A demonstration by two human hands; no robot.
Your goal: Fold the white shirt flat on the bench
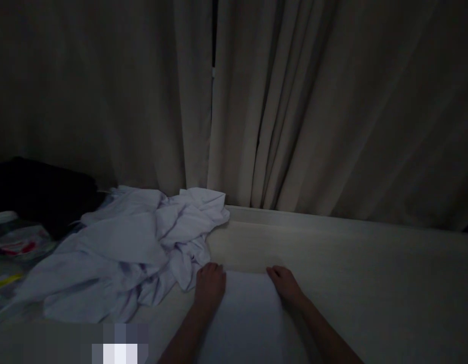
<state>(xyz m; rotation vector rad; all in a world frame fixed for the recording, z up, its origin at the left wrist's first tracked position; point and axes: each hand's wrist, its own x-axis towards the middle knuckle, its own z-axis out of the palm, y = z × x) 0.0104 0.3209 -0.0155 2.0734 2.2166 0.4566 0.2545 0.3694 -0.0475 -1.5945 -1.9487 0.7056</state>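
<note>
A folded piece of white cloth [247,313] lies on the pale surface in front of me, its lower end running out of the picture. At its far left corner is my left hand [211,284], fingers curled closed around the edge. My right hand [282,281] pinches the far right corner. Between the hands the cloth's far edge looks nearly straight. Just left of my left hand, a heap of crumpled white cloth [131,242] spreads over the surface. The dim light hides finer detail.
Long grey-brown curtains [234,101] hang behind the pale surface [363,273]. On the left sit a black bundle [40,187], a clear container with a white lid [5,217] and red marking, and a yellow strip [6,281]. Blurred blocks cover the lower left corner.
</note>
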